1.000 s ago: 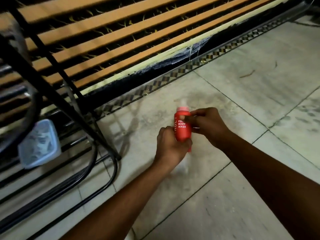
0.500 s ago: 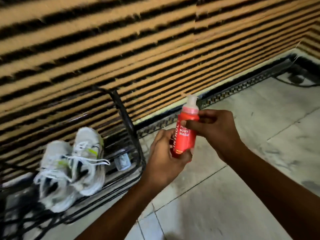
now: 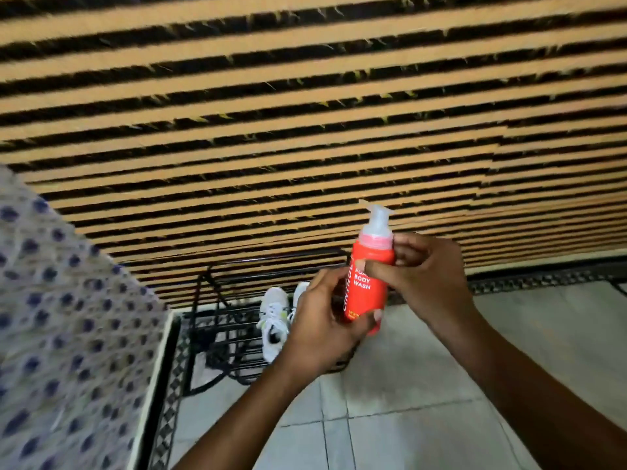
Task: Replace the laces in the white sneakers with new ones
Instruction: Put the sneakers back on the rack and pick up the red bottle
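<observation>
A red body wash bottle (image 3: 368, 286) with a clear pump top stands upright between both hands. My left hand (image 3: 322, 334) wraps round its lower half, thumb across the base. My right hand (image 3: 420, 279) pinches the bottle near its neck, just under the pump. Behind my left hand, a pair of white sneakers (image 3: 274, 320) with white laces and yellow-green accents sits on a black wire shoe rack (image 3: 230, 351); the right shoe is mostly hidden by my hand.
A wall of tan and black slats (image 3: 305, 113) fills the upper view. A blue-dotted white cloth surface (image 3: 68, 334) rises at the left. Pale floor tiles (image 3: 424, 418) with a patterned border strip (image 3: 543, 278) lie below.
The view has swung up and left, so the sneakers and rack now sit nearer the centre, behind my left hand. Both hands keep their hold on the bottle, which has risen in the view.
</observation>
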The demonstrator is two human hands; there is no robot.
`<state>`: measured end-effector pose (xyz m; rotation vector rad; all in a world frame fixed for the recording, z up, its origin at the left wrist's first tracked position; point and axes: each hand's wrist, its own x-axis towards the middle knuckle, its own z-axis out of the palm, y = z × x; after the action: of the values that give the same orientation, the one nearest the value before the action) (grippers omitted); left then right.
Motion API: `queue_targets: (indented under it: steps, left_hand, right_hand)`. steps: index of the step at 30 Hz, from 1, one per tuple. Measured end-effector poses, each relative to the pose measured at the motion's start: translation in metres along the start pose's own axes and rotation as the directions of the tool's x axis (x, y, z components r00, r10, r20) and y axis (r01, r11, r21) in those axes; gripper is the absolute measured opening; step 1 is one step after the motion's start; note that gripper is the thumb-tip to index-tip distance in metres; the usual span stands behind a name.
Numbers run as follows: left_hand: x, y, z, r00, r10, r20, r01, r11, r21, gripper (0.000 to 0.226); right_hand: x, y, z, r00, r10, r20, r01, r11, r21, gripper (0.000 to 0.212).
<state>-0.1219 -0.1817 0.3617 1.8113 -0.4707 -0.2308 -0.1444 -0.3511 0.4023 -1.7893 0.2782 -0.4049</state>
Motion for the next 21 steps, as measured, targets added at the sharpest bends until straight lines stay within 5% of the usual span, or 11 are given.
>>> queue_targets:
  steps: [3,8,14,21]
  left_hand:
    - [-0.025,0.023,-0.048,0.996,0.008,-0.094,-0.008,1.000,0.005,0.064]
    - [-0.070,0.033,-0.124,0.972,0.006,-0.234,-0.004,1.000,0.013,0.066]
    - [-0.121,0.030,-0.209,0.919,-0.013,-0.395,0.017,1.000,0.008,0.066]
    - [-0.186,0.011,-0.309,0.846,-0.060,-0.530,0.072,0.997,0.002,0.064]
  right_hand:
    - [-0.009,-0.050,0.037,0.997,-0.048,0.056,0.047,0.998,0.029,0.036]
    - [-0.033,-0.106,0.105,0.983,-0.062,0.170,0.047,0.995,0.090,0.078]
    - [-0.064,-0.156,0.193,0.942,-0.106,0.317,0.073,0.991,0.114,0.047]
    - [-0.109,-0.197,0.308,0.870,-0.151,0.469,0.086,0.984,0.158,0.045]
